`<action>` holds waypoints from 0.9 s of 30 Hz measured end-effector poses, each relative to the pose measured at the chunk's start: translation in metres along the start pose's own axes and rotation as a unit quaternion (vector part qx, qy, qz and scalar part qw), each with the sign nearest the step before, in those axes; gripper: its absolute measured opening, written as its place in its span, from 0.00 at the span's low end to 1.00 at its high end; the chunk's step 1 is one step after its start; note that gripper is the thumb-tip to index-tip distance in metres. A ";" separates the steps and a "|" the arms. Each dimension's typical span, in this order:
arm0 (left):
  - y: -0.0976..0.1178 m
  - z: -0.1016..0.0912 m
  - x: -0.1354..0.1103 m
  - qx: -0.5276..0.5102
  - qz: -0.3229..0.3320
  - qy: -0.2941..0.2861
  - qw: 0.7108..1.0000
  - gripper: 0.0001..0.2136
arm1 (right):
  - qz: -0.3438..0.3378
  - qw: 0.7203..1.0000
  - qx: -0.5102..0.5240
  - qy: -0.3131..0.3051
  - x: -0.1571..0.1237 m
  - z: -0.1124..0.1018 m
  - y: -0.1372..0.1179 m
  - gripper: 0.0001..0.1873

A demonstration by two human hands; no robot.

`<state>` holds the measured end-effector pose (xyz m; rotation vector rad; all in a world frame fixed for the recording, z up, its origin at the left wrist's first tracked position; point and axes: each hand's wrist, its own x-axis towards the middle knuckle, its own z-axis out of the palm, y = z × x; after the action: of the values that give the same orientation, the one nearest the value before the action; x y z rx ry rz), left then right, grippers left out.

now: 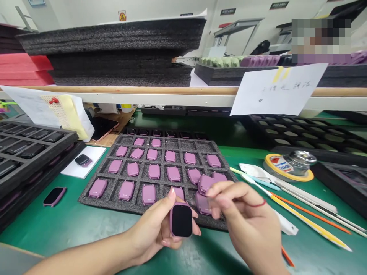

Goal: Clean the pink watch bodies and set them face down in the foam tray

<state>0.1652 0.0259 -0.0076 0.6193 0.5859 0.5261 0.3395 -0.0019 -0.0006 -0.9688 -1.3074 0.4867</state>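
My left hand (160, 221) is closed round a purple smartwatch case (181, 220) and holds it upright with the black screen facing me. To its right, my right hand (243, 214) has thumb and forefinger pinched together; whatever is between the fingertips is blurred. Just behind those fingertips, a purple watch case (205, 184) lies overlapping its neighbours, and I cannot tell whether the fingers touch it. Both hands are over the near edge of a black foam tray (113, 191), whose pockets hold several purple watch cases (154, 171) with their backs up.
One watch (54, 196) lies on the green table at left, another (83, 160) on white paper. Stacked black trays (37, 152) stand farther left. At right are yellow tape (289, 167), swabs and sticks (309, 217). A shelf (160, 97) with foam stacks crosses above; a person is behind it.
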 end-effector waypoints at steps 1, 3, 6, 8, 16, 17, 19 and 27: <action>0.000 0.000 0.000 0.003 -0.001 0.001 1.000 0.24 | 0.035 0.999 0.033 0.024 0.002 -0.002 0.001 0.15; 0.001 0.000 0.000 0.001 0.000 0.000 1.000 0.24 | 0.076 0.993 0.073 0.052 0.004 -0.005 0.003 0.14; 0.002 0.000 -0.001 -0.007 0.003 -0.005 1.000 0.24 | 0.085 0.992 0.065 0.060 0.006 -0.008 0.004 0.11; 0.003 0.001 -0.002 -0.008 0.006 -0.010 1.000 0.24 | 0.067 0.996 0.040 0.041 0.006 -0.009 0.002 0.10; 0.004 0.002 -0.004 -0.004 0.011 -0.014 1.000 0.24 | -0.157 0.974 -0.160 -0.032 -0.005 -0.019 0.001 0.15; 0.004 0.002 -0.004 -0.004 0.011 -0.014 1.000 0.24 | -0.182 0.966 -0.174 -0.053 -0.005 -0.020 0.001 0.18; 0.004 0.002 -0.003 -0.003 0.011 -0.013 1.000 0.24 | -0.210 0.955 -0.185 -0.095 -0.003 -0.022 -0.001 0.21; 0.005 0.004 -0.003 -0.018 0.002 0.005 1.000 0.24 | -0.211 0.948 -0.155 -0.180 -0.007 -0.023 -0.008 0.19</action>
<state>0.1645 0.0260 -0.0010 0.5847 0.5844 0.5434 0.3581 -0.0187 0.0026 -0.8409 -1.9107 0.1249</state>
